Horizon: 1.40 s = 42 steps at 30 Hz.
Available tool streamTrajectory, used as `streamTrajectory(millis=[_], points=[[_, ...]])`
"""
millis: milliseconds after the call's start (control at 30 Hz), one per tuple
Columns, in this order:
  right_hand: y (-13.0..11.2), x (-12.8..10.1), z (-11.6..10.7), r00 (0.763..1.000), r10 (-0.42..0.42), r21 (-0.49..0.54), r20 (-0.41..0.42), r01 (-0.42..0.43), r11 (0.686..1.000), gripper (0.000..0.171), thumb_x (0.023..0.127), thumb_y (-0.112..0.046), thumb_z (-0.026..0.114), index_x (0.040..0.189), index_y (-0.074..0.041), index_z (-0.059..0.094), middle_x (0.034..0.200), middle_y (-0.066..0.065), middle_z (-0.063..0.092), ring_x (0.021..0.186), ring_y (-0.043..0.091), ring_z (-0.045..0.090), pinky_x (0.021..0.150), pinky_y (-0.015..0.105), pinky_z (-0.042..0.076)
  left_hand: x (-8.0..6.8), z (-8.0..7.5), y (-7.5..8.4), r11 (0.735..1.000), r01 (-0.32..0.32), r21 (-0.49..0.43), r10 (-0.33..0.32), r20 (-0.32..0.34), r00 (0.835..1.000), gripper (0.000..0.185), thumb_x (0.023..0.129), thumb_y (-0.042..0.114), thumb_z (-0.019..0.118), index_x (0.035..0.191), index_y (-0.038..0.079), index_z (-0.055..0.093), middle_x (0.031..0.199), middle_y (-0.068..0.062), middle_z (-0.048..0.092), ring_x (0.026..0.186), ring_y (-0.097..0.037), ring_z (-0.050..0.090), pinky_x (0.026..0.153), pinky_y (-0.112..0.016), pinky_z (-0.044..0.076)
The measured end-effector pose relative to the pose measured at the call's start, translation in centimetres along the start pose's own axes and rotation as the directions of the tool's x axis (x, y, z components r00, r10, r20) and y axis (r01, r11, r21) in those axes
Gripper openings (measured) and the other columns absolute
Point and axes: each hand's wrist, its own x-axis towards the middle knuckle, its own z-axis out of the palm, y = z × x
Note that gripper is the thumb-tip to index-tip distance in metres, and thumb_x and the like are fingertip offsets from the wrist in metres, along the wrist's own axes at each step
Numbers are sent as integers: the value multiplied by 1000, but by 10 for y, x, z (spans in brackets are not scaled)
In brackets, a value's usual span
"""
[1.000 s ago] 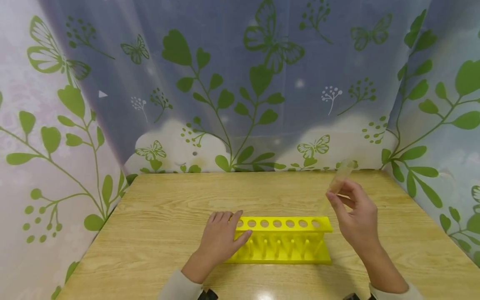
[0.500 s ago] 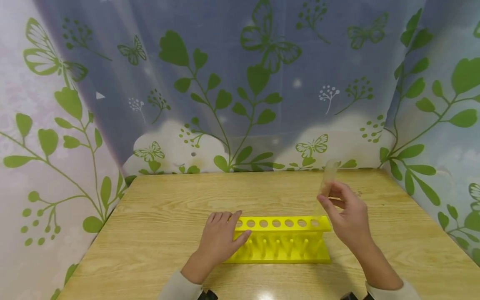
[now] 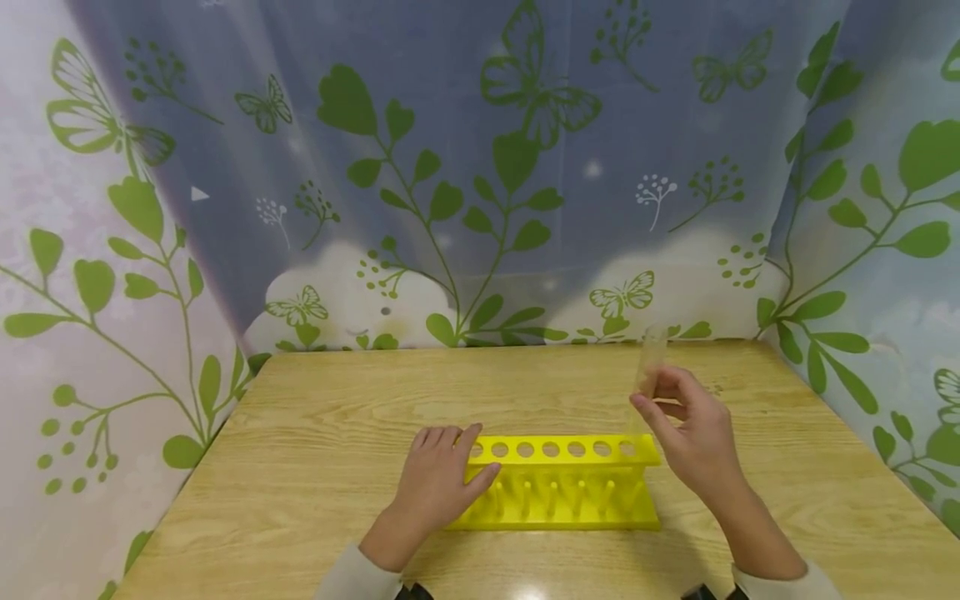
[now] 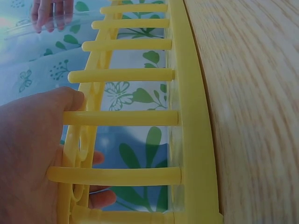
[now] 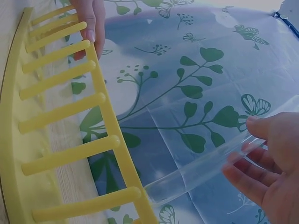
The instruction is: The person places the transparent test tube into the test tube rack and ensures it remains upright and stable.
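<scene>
A yellow test tube rack (image 3: 555, 517) with a row of round holes on top and upright pegs below stands on the wooden table. My left hand (image 3: 444, 477) grips the rack's left end, thumb in front and fingers over the back, as the left wrist view confirms. Between thumb and fingers my right hand (image 3: 693, 429) pinches a clear test tube (image 3: 651, 358) around its middle. The tube stands nearly upright above the rack's right end. In the right wrist view the test tube's (image 5: 173, 186) lower end is right at the rack's top bar.
The wooden table (image 3: 360, 392) reaches back to a blue curtain (image 3: 450, 167) printed with green leaves and butterflies. Patterned cloth (image 3: 885, 275) also hangs along the right side, and more cloth (image 3: 97, 350) along the left.
My right hand has moved left with the test tube, bringing it over the rack's right end and tilting it more upright. The left hand keeps its hold on the rack.
</scene>
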Motion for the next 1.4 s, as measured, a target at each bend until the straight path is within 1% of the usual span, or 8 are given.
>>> streamTrajectory(millis=[133, 433, 567, 767, 900, 1067, 1200, 1400], points=[[2, 1, 1, 1000, 15, -17, 14, -14, 1000, 34, 80, 12, 72, 110, 1, 61, 92, 6, 64, 90, -9, 58, 74, 7, 48, 1, 1, -1, 1000, 1, 3, -1, -4, 1000, 60, 95, 55, 52, 137, 12, 54, 115, -7, 61, 109, -27, 55, 100, -47, 39], [1, -2, 0, 994, 105, -27, 25, -104, 994, 30, 83, 4, 73, 109, -2, 61, 91, 3, 65, 85, -10, 59, 69, 7, 49, -1, 2, 0, 1000, 3, 5, -3, -1, 1000, 61, 94, 57, 51, 137, 13, 55, 116, -7, 62, 109, -26, 56, 100, -47, 40], [2, -3, 1, 993, 113, -16, 27, -113, 994, 25, 84, 4, 72, 107, -2, 61, 91, 3, 66, 85, -9, 59, 68, 8, 50, -2, 2, -1, 1000, 3, 8, -3, -10, 1000, 60, 94, 57, 51, 136, 13, 55, 116, -6, 62, 109, -26, 56, 100, -47, 40], [5, -4, 1, 993, 114, 4, 29, -114, 993, 18, 87, 3, 68, 103, -1, 60, 89, 5, 64, 83, -8, 61, 67, 10, 51, -2, 3, -1, 1000, -1, 2, 1, -4, 1000, 61, 95, 56, 51, 137, 13, 54, 115, -6, 61, 108, -26, 55, 100, -47, 39], [7, -3, 1, 992, 123, 8, 25, -124, 992, 14, 89, 1, 67, 100, -2, 59, 88, 3, 63, 82, -6, 61, 64, 11, 52, -1, 2, -1, 1000, -2, -7, 2, -2, 1000, 61, 95, 56, 51, 138, 13, 54, 115, -6, 61, 107, -26, 55, 100, -47, 39], [9, -4, 1, 987, 157, -3, 19, -157, 988, 10, 91, -2, 66, 99, -3, 59, 87, 0, 62, 80, -4, 62, 63, 12, 52, -1, 2, -1, 1000, -2, -7, 2, 2, 1000, 61, 95, 56, 51, 138, 13, 54, 115, -6, 61, 108, -26, 55, 100, -47, 39], [9, -4, 1, 984, 178, -8, 11, -178, 984, 6, 94, -5, 63, 98, -4, 59, 86, 0, 63, 76, 1, 63, 62, 13, 52, -1, 2, -1, 1000, 2, -10, -2, 5, 1000, 61, 95, 56, 51, 137, 12, 54, 116, -6, 61, 108, -26, 55, 100, -47, 39], [9, -3, 2, 985, 173, -1, 4, -173, 985, 3, 95, -4, 62, 98, -3, 61, 83, 0, 62, 73, 8, 64, 62, 13, 52, -1, 3, -1, 1000, 0, -9, 0, -2, 1000, 61, 94, 55, 52, 137, 12, 54, 114, -6, 61, 107, -26, 55, 99, -46, 39]])
